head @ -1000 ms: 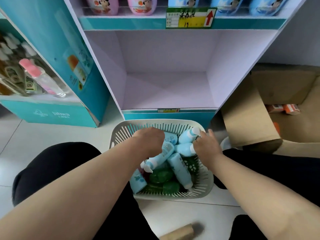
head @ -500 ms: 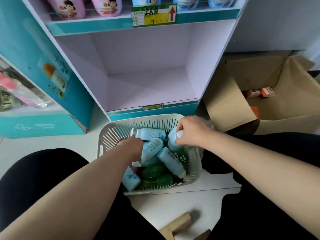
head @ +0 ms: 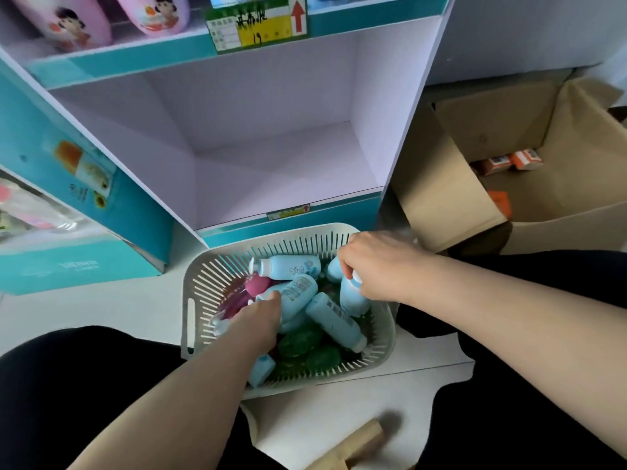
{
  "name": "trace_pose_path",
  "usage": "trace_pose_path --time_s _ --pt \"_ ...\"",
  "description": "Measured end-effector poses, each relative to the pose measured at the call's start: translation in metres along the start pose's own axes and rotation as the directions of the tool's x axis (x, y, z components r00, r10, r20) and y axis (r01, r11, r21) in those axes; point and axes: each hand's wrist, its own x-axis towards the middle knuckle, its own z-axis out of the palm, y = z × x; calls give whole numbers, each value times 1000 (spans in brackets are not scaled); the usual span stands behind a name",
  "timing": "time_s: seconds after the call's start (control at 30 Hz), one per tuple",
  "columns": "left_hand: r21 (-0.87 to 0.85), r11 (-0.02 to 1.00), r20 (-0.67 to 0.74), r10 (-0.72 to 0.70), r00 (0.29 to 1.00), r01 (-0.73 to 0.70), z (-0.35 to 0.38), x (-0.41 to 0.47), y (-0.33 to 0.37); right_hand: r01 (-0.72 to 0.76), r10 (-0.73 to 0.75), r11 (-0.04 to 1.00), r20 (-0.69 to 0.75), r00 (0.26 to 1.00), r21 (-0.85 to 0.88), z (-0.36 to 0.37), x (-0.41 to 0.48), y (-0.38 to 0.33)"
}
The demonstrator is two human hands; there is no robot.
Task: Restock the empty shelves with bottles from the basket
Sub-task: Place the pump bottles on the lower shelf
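While the tag [head: 258, 27] reads 19, right fingers [head: 344, 262] pinch a blue bottle [head: 353, 298]; left fingers [head: 272, 299]: cannot tell.

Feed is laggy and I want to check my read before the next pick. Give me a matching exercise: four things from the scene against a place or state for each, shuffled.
Things:
1. right hand
2. left hand
3. lower shelf
4. cardboard box

States:
A. holds small orange packs
B. bare, no bottles on it
C. grips a blue bottle at the right side of the basket
D. reaches onto a labelled bottle in mid-basket

Pairs: 1-C, 2-D, 3-B, 4-A.
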Motion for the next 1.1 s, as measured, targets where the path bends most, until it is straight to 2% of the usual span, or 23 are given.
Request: trace_pose_path --time_s 0.17,0.3,0.43,0.53,0.63,0.7,0.77,0.83,0.93,1.1 --pt "24 1000 -126 24 992 -21 -28 9 7 26 -25 999 -9 1000 19 -6 7 9" --pt "-54 998 -181 16 983 -26 -74 9 18 70 -59 995 -150 987 67 -32 14 10" --pt "-74 997 -251 -12 968 -7 -131 1 2 20 37 977 -262 964 211 -61 26 16" --pt "-64 998 -337 1 941 -24 -166 -5 -14 7 83 967 -343 936 254 -76 42 19" --pt "-93 993 -503 18 864 -75 -185 -6 -24 -15 124 968 -425 897 250 -85 69 19" --pt "-219 971 -637 -67 768 -97 -188 2 -31 -43 171 960 -455 874 277 -90 91 20" --pt "-342 933 -703 -173 690 -115 -186 15 -36 -64 187 962 -467 864 266 -92 112 22" --pt "-400 909 -712 -225 665 -120 -185 30 -38 -77 165 976 -469 868 201 -92 129 27" --pt "-400 906 -733 -229 640 -134 -190 53 -38 -110 176 979 -447 877 169 -91 152 38" --pt "-345 925 -790 -196 581 -157 -200 83 -33 -92 224 960 -530 818 265 -80 184 63"
